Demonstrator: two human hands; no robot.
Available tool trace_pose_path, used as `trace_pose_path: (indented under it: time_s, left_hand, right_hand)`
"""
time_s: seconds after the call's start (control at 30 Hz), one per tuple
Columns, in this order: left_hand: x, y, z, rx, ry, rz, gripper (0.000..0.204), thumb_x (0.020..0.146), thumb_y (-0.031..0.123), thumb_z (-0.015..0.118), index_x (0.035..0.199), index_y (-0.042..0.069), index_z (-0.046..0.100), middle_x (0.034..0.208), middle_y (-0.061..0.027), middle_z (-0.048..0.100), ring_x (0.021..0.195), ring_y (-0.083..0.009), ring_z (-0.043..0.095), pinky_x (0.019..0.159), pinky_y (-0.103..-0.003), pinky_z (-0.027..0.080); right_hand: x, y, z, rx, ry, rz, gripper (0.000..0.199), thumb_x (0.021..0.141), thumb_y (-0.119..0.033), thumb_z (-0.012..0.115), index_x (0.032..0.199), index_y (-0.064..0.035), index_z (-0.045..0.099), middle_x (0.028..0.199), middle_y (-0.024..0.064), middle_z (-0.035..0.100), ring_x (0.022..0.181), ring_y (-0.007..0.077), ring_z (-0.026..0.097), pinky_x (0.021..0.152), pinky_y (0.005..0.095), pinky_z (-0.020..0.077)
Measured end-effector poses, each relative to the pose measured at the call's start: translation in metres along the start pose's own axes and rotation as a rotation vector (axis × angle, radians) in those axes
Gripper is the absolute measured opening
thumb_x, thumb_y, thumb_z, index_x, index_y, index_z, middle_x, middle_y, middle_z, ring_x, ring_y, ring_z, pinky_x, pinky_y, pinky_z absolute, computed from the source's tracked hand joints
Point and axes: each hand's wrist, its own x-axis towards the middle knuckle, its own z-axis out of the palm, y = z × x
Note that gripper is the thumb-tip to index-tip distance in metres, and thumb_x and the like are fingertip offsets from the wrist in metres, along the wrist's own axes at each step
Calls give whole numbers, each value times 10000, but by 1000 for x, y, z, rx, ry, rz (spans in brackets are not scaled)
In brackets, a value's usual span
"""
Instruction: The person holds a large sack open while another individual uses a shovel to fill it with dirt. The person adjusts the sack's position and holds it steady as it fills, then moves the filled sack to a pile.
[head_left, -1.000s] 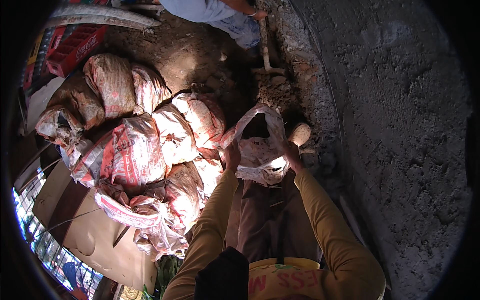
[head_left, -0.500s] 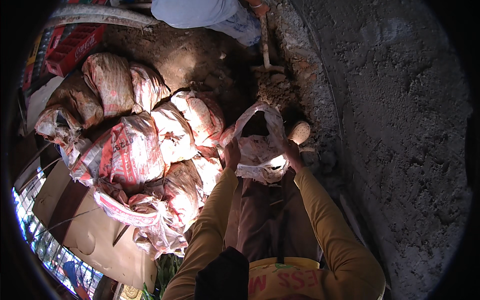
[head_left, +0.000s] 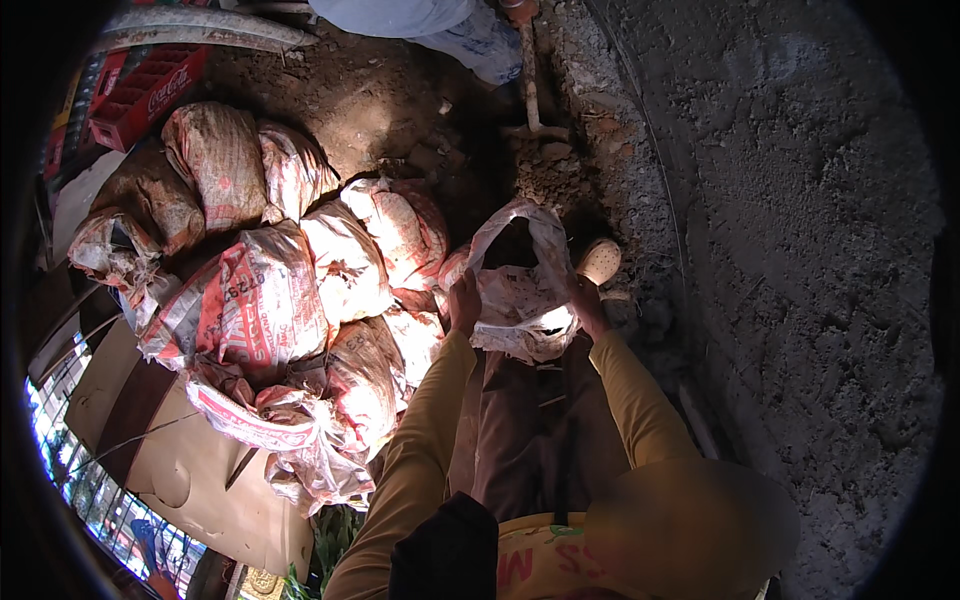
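A dirty white woven sack [head_left: 522,292] with faded red marks hangs in front of my legs, its mouth held wide. My left hand [head_left: 464,303] is closed on the left side of the sack's rim. On the opposite side, my right hand [head_left: 588,306] grips the rim as well. The inside of the sack is dark toward the far side, and I cannot tell what it holds. Just left of my left hand lies a pile of filled sacks [head_left: 268,290], white and red, smeared with brown soil.
Beyond the sack, another person [head_left: 470,45] holds a long-handled digging tool [head_left: 531,90] over loose soil [head_left: 550,185]. A rough grey concrete surface [head_left: 810,250] fills the right side. Red crates [head_left: 145,95] and pale pipes [head_left: 200,30] lie at the far left. A cream shoe [head_left: 599,262] shows beside my right hand.
My hands and the open sack stay almost in the same place. At the top edge, the other person has shifted slightly upward in the picture.
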Motion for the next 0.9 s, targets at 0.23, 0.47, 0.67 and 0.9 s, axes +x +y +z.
trace_pose_path:
  time_s: [0.23,0.47,0.67,0.9]
  left_hand:
    - [4,-7,0,6,-17,-27,527,968,400,356,853,-72,562,785,-285,587,783,-434,577,695,-458,423]
    - [3,3,3,6,-36,-63,534,970,387,346,855,-82,573,805,-297,592,819,-446,583,701,-469,426]
    - [3,0,-5,12,-46,0,548,968,390,346,839,-94,568,774,-301,580,791,-437,582,684,-464,421]
    - [3,7,0,9,34,39,536,973,386,354,833,-87,566,774,-283,589,765,-425,577,683,-457,421]
  right_hand:
    - [1,0,0,-21,-6,14,445,934,-358,513,1123,38,590,941,63,629,827,137,549,738,306,430]
    - [8,9,-6,-52,10,60,461,933,-373,528,1131,40,581,919,52,624,809,122,542,720,287,428]
    - [8,4,-1,-64,-7,48,463,932,-379,524,1121,39,584,904,46,619,794,112,530,702,271,420]
    - [14,14,-4,-15,3,-6,419,916,-340,548,1092,38,592,897,41,613,796,102,529,703,269,426]
